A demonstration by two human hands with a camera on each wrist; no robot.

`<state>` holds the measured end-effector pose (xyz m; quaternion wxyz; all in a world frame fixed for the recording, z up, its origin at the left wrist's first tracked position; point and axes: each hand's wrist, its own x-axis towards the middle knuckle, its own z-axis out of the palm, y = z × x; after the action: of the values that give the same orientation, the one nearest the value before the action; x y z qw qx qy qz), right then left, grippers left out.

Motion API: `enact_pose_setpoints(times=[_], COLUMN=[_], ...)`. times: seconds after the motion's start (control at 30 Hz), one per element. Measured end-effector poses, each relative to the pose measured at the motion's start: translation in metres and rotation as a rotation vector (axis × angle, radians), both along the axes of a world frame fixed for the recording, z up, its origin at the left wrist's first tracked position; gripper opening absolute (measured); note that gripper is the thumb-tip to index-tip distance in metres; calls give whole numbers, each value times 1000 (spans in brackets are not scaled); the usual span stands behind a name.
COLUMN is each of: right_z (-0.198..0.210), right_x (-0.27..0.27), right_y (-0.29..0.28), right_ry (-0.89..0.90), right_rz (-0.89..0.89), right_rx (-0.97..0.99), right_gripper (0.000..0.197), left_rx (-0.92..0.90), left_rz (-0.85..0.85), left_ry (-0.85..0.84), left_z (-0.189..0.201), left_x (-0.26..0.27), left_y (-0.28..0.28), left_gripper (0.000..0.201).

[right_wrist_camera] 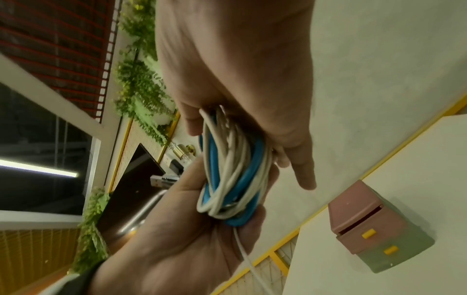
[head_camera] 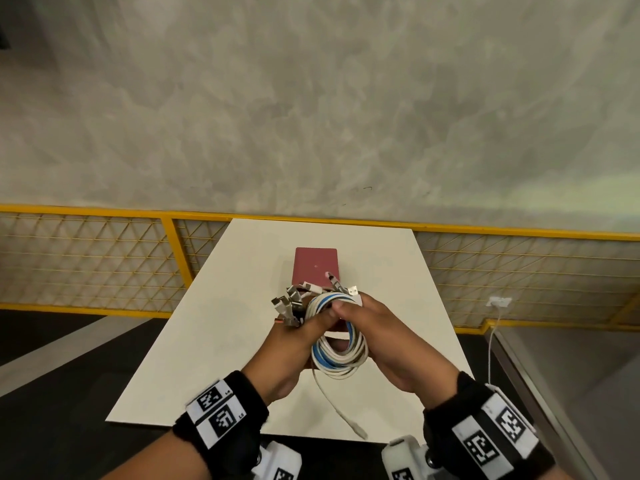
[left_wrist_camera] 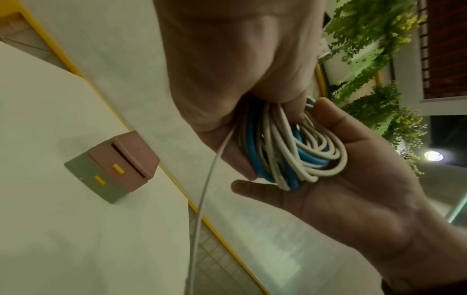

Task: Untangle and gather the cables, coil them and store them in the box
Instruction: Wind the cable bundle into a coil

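Fingers of both hands close around one bundle of coiled cables [head_camera: 337,344], white strands mixed with blue ones, held above the white table [head_camera: 214,323] at the lower centre of the head view. Left hand [head_camera: 294,344] grips the left side of the coil, its thumb pressing over the top of the loops, and a cluster of plugs [head_camera: 294,299] sticks up and to the left from that grip. Right hand [head_camera: 388,337] holds the right side, thumb laid across the upper loops and touching the left thumb. In the left wrist view the right hand [left_wrist_camera: 353,179] cups the coil [left_wrist_camera: 290,147] from below in its palm while the left hand [left_wrist_camera: 235,79] clamps it from above. In the right wrist view the right hand [right_wrist_camera: 240,79] pinches the top of the coil [right_wrist_camera: 232,171], with one finger pointing straight down to the right, and the left hand [right_wrist_camera: 182,229] supports it from below.

One loose white cable end [head_camera: 341,407] hangs from the bundle down to the near edge of the table. Behind the hands, in the middle of the table, stands a small pink box [head_camera: 316,265] with two yellow-handled drawers; the upper drawer [left_wrist_camera: 126,157] is slightly open. A yellow railing [head_camera: 104,213] runs behind the table.
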<state>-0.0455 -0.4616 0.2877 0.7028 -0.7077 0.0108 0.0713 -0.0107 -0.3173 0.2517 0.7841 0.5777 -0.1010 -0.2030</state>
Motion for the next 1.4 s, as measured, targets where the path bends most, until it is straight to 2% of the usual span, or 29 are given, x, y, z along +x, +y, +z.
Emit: enact_pose_setpoints(times=[0.13,0.17,0.23,0.27,0.33,0.37,0.47,0.57,0.67,0.73,0.77,0.83,0.87,1.07,1.17,1.2,1.3,1.4], right_z=[-5,-7,-13,-14,-10,-9,-12,-13,-9,-6,-3,1,2,0,-7,-9,-21,-41], right_x=[0,-2,-4,-6,-7,-5,1,7,16,20,20,19,18,20,20,18,8,-2], right_y=[5,6,7,7,11,14,19,22,24,24,25,25,24,26,24,23,21,18], right_ry=[63,86,126,125,109,90,37,72,108,163,183,205,191,107,72,80,109,189], right_rz=[93,119,159,162,145,126,66,8,20,26,14,-21,-35,-154,-227,-263,-308,-356], right_rx=[-130,-157,-189,-212,-265,-291,-377,-348,-222,-146,-118,-106,-98,-90,-75,-76,-125,-116], right_gripper=[29,33,55,57,37,35,55,67,82,89,81,41,35,60,102,106,93,90], left_rx=[-63,-71,-93,-111,-164,-189,-226,-261,-349,-429,-454,-498,-523,-498,-482,-490,-497,-466], left_rz=[-112,-144,-168,-161,-118,-97,-34,-18,-98,-174,-207,-244,-252,-171,-98,-80,-24,8], left_ry=[208,236,263,273,296,302,280,274,327,327,320,315,319,342,352,355,344,356], left_z=[-9,-12,-19,-22,-30,-33,-36,-35,-30,-27,-26,-24,-24,-32,-29,-28,-24,-25], left_x=[3,5,7,7,5,4,4,10,16,21,22,25,26,33,36,38,43,43], left_y=[10,12,17,18,17,15,9,7,11,13,14,15,15,13,11,10,10,8], left_gripper=[40,39,37,38,45,49,47,47,41,49,59,66,64,61,32,24,23,24])
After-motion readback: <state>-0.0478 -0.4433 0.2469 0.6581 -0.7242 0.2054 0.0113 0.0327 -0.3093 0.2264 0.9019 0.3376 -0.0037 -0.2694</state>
